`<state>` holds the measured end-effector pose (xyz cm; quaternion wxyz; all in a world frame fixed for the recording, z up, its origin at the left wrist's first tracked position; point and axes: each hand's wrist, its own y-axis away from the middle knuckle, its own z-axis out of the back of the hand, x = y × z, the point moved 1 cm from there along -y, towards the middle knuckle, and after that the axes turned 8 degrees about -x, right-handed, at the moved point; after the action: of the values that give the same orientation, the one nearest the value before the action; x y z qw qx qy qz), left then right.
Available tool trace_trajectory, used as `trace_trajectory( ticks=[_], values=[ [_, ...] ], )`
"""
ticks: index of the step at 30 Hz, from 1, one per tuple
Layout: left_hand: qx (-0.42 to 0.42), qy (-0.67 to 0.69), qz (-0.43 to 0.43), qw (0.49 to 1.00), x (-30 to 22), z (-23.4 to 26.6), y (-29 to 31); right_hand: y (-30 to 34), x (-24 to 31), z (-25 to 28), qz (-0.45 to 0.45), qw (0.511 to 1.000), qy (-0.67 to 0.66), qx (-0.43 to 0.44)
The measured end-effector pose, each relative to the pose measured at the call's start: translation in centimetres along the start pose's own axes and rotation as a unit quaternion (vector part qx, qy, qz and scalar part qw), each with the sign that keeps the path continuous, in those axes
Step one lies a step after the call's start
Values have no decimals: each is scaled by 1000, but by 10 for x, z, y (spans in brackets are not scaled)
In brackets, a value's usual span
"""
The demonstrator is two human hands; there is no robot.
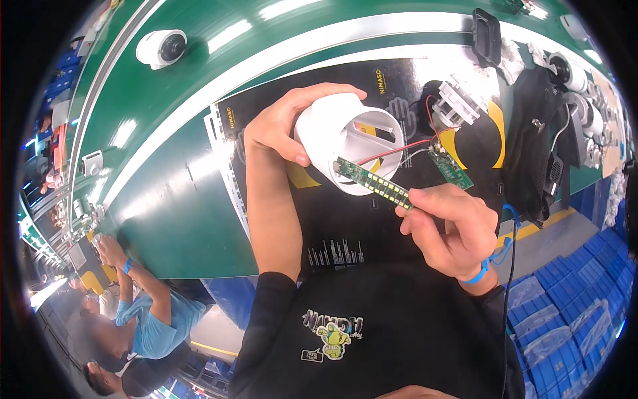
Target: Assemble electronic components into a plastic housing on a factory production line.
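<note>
Your left hand (274, 130) clasping hollow white plastic cylinder (314, 138), red wiring (385, 153) inside; right hand (452, 226) pinching slim green LED circuit strip (373, 182), apparently unfitted.

White camera (161, 49) noted upper left, on a green surface (189, 106). Black tray (486, 37) at upper right. Black cloth (531, 143) at right, above blue boxes (571, 282). Co-worker (174, 326), light blue shirt, lower left.
</note>
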<state>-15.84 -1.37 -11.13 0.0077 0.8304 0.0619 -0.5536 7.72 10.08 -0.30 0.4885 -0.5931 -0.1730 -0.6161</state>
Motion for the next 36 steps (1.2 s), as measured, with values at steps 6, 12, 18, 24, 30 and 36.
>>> trace_trajectory(
  ticks=[6,12,18,24,30,36],
  values=[
    [-9,-14,1,1000,0,0,-3,-14,19,5,40,995,78,45],
    [-24,-17,9,1000,1,0,-3,-28,28,15,75,984,115,113],
    [1,-63,0,998,-3,-1,-7,-35,38,17,82,967,161,178],
    [-26,-41,46,998,-9,-8,-9,-48,3,-5,-75,970,112,201],
    [1,-99,-6,995,-7,-1,-10,-73,-9,14,-17,966,142,217],
    [-10,-73,7,997,-1,1,-9,-80,-33,0,-11,963,103,249]
  ],
)
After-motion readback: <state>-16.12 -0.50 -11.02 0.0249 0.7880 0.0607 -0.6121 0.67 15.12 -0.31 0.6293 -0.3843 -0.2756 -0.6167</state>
